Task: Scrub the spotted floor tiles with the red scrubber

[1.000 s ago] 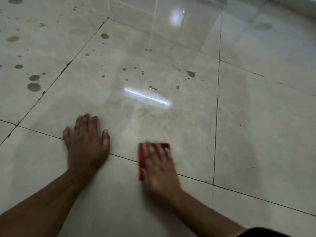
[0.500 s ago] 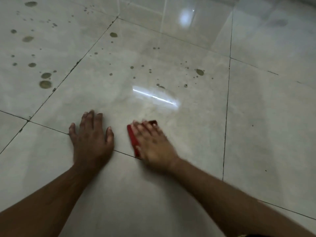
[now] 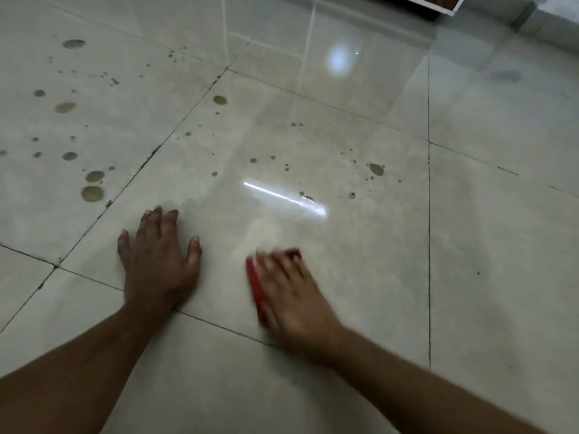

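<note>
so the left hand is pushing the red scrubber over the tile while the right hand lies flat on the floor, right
Not quite: the hands are swapped. The head view shows the right hand pressing the red scrubber on the tile, while the left hand lies flat on the floor.

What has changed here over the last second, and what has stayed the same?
The right hand swept the red scrubber up toward the left hand, then back down and rightward; it is blurred mid-stroke now. The left hand stays flat on the tile, and the brown spots further up remain.
</note>
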